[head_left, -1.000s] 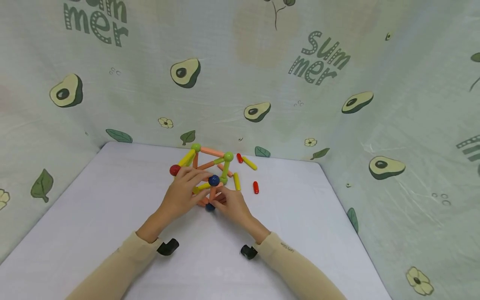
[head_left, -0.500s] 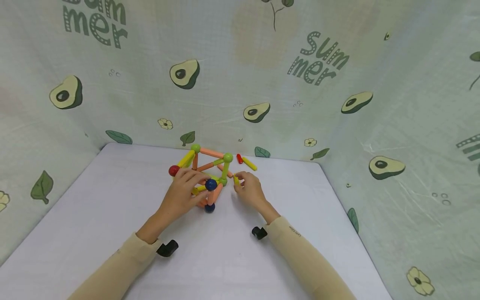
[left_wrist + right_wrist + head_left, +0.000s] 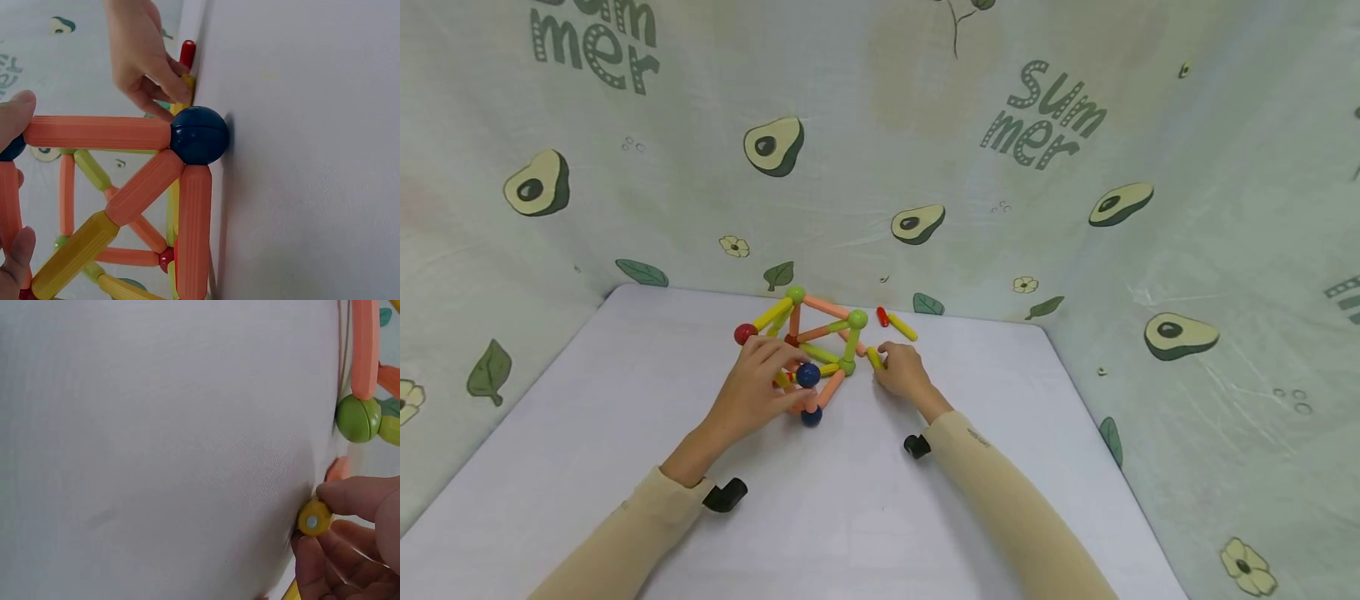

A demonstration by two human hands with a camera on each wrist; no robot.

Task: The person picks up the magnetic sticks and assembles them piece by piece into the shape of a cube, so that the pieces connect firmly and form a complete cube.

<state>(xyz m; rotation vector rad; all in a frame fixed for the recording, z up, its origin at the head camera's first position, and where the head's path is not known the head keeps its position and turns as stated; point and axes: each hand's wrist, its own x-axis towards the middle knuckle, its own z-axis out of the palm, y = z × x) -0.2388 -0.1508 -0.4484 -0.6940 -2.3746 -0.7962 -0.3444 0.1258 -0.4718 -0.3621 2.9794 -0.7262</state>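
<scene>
In the head view my left hand (image 3: 756, 383) grips the front upper corner of a frame built of magnetic rods and balls. Its fingers and thumb are at an upper blue ball (image 3: 808, 375). A lower blue ball (image 3: 200, 135) joins several coral rods (image 3: 100, 132) close to the table. My right hand (image 3: 904, 372) is to the right of the frame and pinches a yellow magnetic rod (image 3: 314, 517) between thumb and fingers, its round end facing the right wrist camera. Green balls (image 3: 857, 318) and a red ball (image 3: 746, 333) form other corners of the frame.
A short red rod (image 3: 882, 317) and a yellow rod (image 3: 902, 327) lie on the white table (image 3: 865, 517) behind the right hand. A coral rod (image 3: 338, 469) lies beside the frame. A printed cloth (image 3: 835, 200) rises at the table's back.
My right hand has left the frame's front corner, moved right and taken hold of the yellow rod. My left hand and the upper blue ball have shifted slightly left.
</scene>
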